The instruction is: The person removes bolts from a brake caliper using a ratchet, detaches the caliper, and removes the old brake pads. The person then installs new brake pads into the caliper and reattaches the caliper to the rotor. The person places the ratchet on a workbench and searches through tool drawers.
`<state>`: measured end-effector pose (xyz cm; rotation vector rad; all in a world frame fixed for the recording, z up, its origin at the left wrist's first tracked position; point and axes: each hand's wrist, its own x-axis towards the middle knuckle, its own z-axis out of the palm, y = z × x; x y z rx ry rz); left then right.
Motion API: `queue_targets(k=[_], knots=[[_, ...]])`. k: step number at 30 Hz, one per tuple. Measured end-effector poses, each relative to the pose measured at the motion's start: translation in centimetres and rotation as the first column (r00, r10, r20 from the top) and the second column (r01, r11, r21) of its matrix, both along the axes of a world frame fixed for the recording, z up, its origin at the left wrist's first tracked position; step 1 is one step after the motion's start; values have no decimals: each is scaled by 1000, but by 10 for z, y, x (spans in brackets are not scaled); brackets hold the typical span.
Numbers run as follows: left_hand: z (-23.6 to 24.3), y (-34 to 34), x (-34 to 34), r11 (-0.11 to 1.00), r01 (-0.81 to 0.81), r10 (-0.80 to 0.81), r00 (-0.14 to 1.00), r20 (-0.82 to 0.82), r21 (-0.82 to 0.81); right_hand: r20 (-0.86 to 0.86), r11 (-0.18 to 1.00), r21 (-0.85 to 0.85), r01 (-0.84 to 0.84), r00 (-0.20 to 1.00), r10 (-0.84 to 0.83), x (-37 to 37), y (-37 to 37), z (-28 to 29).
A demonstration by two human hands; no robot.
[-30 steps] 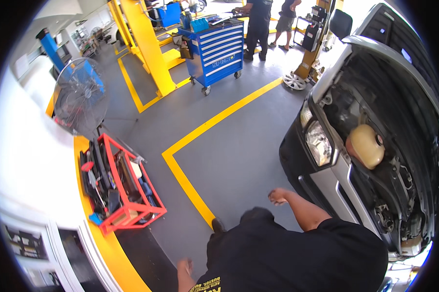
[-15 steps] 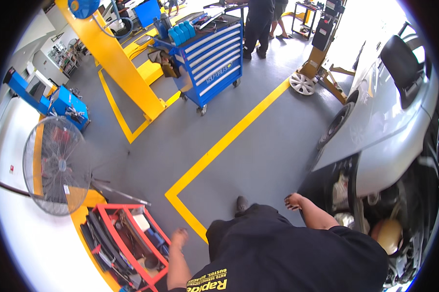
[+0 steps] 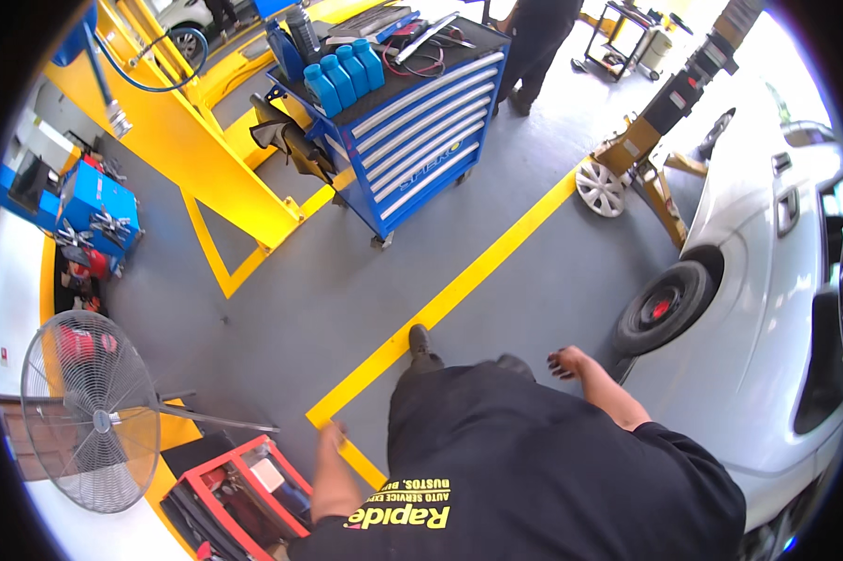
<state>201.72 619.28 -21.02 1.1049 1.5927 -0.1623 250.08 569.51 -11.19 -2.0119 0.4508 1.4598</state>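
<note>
My right hand [image 3: 565, 363] hangs in front of me on the right, its fingers loosely curled and apart with nothing in them. The silver car [image 3: 749, 327] is nearest to it, with a black front wheel [image 3: 664, 309] that has a red centre. My left hand [image 3: 330, 438] is low at my left side, over the yellow floor line [image 3: 478, 266]; its fingers are blurred and partly hidden, and no object shows in it. A red-framed tool cart [image 3: 244, 491] stands beside the left forearm. One dark shoe [image 3: 421, 342] of mine is stepping on the line.
Ahead stands a blue rolling tool cabinet [image 3: 421, 140] with blue bottles [image 3: 347, 75] on top. A yellow lift post [image 3: 188, 150] rises left of it. A wheel cover [image 3: 600, 190] leans at another post's base. A round fan [image 3: 90, 411] stands left. A person [image 3: 538, 47] is behind the cabinet.
I have stepped forward: the cabinet is closer, and the car's open front has slid back while its wheel and side came into view. Both hands still hang at my sides.
</note>
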Motion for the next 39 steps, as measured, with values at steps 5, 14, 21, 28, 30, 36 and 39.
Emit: queue_targets(k=[5,14,21,28,30,36,39], knots=[[101,120,337,966,92,-169,930,327,240,-37,998,56,12,999,-9,136,34,-12],[212,107,743,956,-252,255,466,847,-149,-48,957,50,-285,957,287,489,120,-57],[201,110,881,665,-622,633,176,754,-413,356,923,235,-303,911,209,716,188,-12],[198,96,902,615,-639,608,12,794,-461,195,906,165,-390,913,357,739,198,-14],[199,92,904,650,-618,571,13,821,-442,177,880,202,-429,900,398,730,196,-18],[197,72,897,642,-568,595,-54,802,-515,185,819,146,-554,829,528,713,183,-16],[189,41,872,604,-654,613,15,790,-456,192,850,190,-491,868,458,721,180,-10]])
